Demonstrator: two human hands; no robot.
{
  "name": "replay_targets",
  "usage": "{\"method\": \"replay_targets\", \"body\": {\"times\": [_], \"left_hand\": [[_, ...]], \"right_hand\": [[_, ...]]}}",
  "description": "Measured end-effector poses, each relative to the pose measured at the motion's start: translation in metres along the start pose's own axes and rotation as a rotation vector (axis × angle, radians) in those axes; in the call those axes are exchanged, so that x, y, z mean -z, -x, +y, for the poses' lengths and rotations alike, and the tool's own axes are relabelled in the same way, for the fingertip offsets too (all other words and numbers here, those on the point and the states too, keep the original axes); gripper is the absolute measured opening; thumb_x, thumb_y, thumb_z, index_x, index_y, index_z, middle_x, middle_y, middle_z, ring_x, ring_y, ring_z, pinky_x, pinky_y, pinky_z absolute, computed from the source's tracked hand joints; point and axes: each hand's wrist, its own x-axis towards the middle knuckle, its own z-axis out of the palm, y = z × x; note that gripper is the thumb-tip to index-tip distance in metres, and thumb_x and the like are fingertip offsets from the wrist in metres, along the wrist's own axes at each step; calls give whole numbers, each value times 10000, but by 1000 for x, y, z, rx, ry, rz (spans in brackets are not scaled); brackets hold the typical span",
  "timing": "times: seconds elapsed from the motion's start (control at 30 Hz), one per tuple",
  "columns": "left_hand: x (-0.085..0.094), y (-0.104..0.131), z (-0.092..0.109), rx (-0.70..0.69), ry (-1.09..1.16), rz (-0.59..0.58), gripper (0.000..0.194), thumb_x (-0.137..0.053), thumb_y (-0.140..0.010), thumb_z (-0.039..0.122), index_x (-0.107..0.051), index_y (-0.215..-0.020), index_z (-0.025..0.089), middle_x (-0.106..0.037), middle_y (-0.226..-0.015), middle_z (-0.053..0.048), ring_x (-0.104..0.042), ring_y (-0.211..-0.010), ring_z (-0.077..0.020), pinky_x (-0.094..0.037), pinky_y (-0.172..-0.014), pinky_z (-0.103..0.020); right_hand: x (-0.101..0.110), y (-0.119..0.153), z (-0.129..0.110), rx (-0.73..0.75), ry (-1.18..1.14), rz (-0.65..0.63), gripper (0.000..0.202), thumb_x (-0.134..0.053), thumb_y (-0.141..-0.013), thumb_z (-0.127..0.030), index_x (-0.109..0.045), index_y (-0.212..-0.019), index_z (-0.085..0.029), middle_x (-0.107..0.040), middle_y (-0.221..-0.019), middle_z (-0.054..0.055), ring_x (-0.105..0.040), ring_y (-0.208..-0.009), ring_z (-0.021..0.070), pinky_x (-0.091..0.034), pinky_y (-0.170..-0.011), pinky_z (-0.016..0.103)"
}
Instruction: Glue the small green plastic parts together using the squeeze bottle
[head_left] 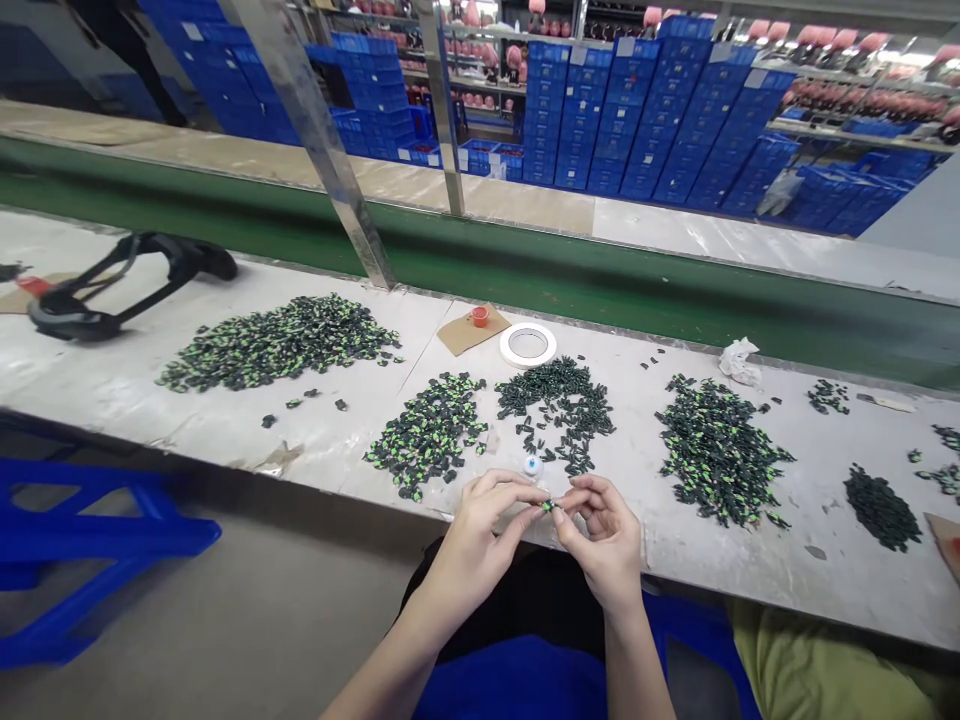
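Over the table's front edge, my left hand (491, 520) and my right hand (602, 535) meet, fingertips pinched on one small black-and-green part (549, 505). Its exact kind is too small to make out. Just beyond the fingers sits a little round white cap with a blue centre (532, 466). A pile of black-and-green parts (427, 430) lies to the left of my hands. Straight ahead is a heap of small dark parts without green (551, 385), partly spread out toward me.
Behind the heaps are a white tape roll (528, 345) and a red tub (480, 316) on cardboard (456, 335). More part piles lie left (285, 340) and right (716, 450). A metal post (322, 140) rises at the table's back. A blue stool (90, 530) stands lower left.
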Motion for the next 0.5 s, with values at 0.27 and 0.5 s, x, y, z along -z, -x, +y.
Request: {"method": "replay_targets", "body": {"times": [0.27,0.5], "left_hand": [[4,-3,-1,-121,-113,17,168,-567,-879,201,-725,-881,257,-726,-812,-40,-657,-844,-210,-473,-771,-355],[-8,4,3,-225,-136,12,259,-493,-905,98,-712,-890,236,-746,-786,-27,-655,-823,-195,-438,-781,-363]], "right_hand": [[2,-5,-4,36,44,-60,286,-743,-701,-310,-609,-931,-204,-676,-688,12,-639,-616,146,-567,-627,277],[14,-9,-8,91,162,-171,192,-716,-686,-211,-622,-853,-209,-641,-626,-8,-637,-589,144,-560,-598,251]]}}
